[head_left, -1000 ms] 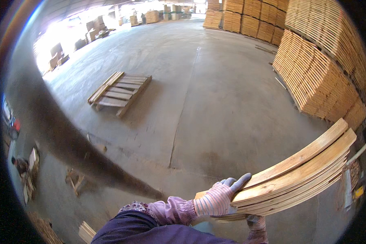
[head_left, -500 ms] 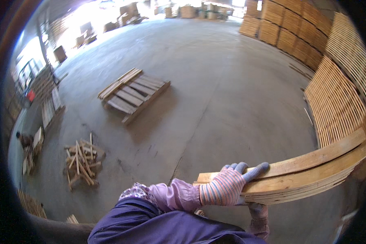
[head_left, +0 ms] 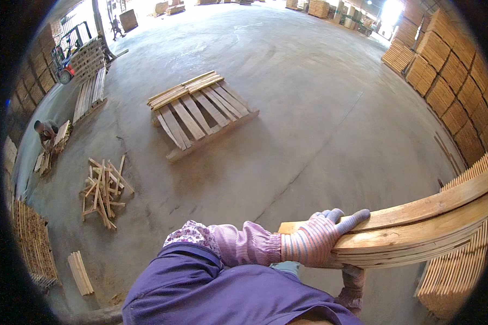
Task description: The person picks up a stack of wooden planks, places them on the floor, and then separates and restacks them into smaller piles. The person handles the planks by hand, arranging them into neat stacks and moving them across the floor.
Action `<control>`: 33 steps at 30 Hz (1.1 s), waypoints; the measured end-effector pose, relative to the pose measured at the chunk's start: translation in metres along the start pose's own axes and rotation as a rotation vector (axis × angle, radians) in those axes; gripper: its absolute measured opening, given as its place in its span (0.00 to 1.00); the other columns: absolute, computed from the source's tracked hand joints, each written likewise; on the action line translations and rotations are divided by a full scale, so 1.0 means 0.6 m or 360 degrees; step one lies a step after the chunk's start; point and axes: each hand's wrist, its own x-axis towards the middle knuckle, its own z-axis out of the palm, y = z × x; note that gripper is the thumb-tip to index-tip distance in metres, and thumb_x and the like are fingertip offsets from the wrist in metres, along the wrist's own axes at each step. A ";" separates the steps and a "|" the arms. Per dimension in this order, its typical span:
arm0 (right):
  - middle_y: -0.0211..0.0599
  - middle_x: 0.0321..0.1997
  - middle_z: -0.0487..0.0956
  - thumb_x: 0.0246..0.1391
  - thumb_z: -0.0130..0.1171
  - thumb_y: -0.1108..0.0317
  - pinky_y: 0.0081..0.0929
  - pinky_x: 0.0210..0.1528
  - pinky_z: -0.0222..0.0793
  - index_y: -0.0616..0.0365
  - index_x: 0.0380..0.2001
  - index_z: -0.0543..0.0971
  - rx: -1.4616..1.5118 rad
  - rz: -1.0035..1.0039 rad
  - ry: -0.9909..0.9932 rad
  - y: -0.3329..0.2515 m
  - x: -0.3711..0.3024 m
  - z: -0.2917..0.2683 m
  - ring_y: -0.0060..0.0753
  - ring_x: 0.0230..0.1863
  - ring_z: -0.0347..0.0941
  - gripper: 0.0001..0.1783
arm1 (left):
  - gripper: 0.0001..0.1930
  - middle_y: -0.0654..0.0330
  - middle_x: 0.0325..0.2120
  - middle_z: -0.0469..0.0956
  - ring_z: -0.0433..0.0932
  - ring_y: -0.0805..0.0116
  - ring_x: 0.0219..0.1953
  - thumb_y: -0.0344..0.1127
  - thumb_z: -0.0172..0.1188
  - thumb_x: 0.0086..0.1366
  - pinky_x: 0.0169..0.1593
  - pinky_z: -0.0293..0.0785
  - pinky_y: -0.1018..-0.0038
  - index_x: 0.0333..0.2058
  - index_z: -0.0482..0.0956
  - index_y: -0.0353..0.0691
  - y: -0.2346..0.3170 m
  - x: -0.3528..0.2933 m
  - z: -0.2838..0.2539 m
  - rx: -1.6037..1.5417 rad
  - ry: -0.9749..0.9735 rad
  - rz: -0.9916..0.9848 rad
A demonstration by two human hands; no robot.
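A stack of several long wooden boards (head_left: 417,230) is held across my front and reaches off to the right. My left hand (head_left: 325,233), in a striped knitted glove, is closed round the stack's left end, with fingers lying over the top boards. Below the boards, my right hand (head_left: 354,275) bears them from underneath; its fingers are mostly hidden by the stack.
Ahead lies a wooden pallet (head_left: 203,111) with a few boards on its far end. Loose sticks (head_left: 104,189) are heaped at left. Behind them a person (head_left: 47,132) bends over boards. A forklift (head_left: 69,54) stands far left. Tall lumber stacks (head_left: 455,81) line the right side.
The view has swung, so the pallet and floor sit further right and the near-right lumber stack shows lower. Both hands keep their hold on the boards.
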 end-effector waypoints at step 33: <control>0.38 0.50 0.76 0.56 0.65 0.56 0.36 0.51 0.70 0.63 0.55 0.71 -0.0462 -0.0373 -0.0866 -0.149 2.516 0.801 0.36 0.48 0.71 0.30 | 0.63 0.39 0.49 0.72 0.73 0.36 0.53 0.36 0.75 0.42 0.56 0.71 0.54 0.73 0.40 0.47 -1.708 1.268 -0.881 -0.0080 0.0848 -0.0935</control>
